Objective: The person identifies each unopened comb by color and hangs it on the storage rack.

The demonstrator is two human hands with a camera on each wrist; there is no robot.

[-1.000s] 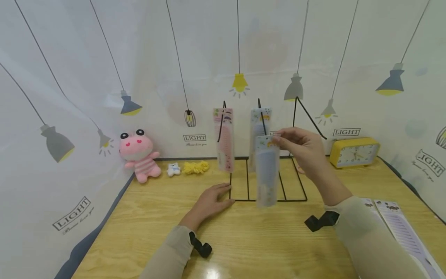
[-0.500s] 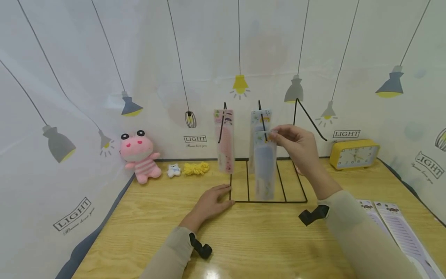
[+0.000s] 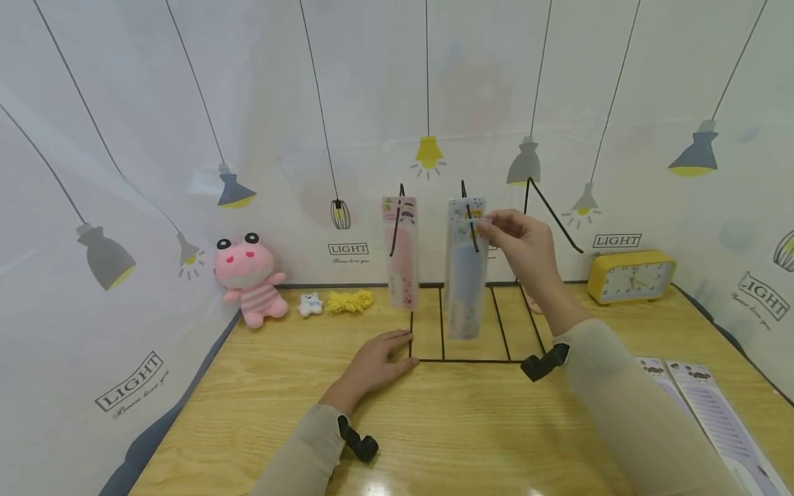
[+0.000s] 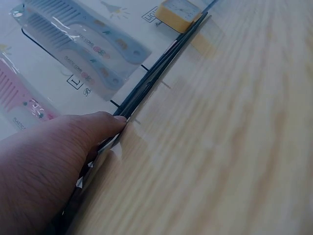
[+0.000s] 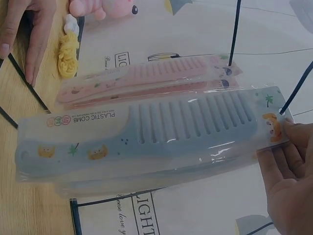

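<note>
Right hand (image 3: 521,248) pinching blue comb pack (image 3: 465,275) by its top at middle hook (image 3: 468,220); left hand (image 3: 378,362) flat, pressing rack (image 3: 471,331). Best threading hole squarely, base held firm.

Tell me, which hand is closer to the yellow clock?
Right. The right hand pinches the blue comb packet left of the yellow clock; the left hand rests farther left.

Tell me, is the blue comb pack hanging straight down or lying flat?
Hanging straight down: the blue comb pack dangles at the rack's middle hook, its top pinched by the right hand.
</note>
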